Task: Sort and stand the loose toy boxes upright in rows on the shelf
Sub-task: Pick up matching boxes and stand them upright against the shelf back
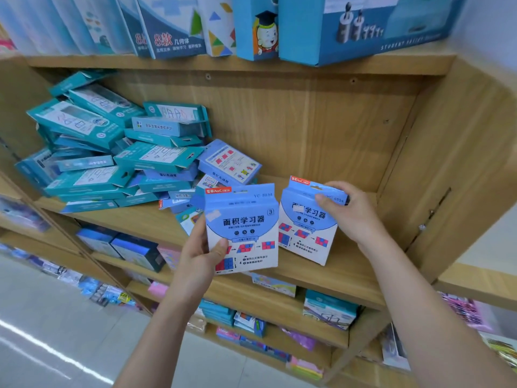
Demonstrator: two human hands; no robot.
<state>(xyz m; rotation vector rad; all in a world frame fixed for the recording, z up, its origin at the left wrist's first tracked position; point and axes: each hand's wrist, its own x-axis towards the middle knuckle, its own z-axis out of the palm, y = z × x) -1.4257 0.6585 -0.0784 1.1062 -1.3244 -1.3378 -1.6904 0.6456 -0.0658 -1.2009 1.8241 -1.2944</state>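
The fingers of the left hand [201,253] lie behind the box [246,228] it holds; only the thumb [221,245] shows on the front. The right hand [347,211] covers the top right corner of the second box [305,236], and its fingertips are out of sight behind it. Both forearms [156,331] run off the bottom edge. At the top of the frame the big boxes [349,29] on the upper shelf [251,64] are cut off. In the pile [112,152] at centre left the lower boxes are buried and the print is too small to read. The goods [134,247] on the lower shelves [279,298] are blurred.
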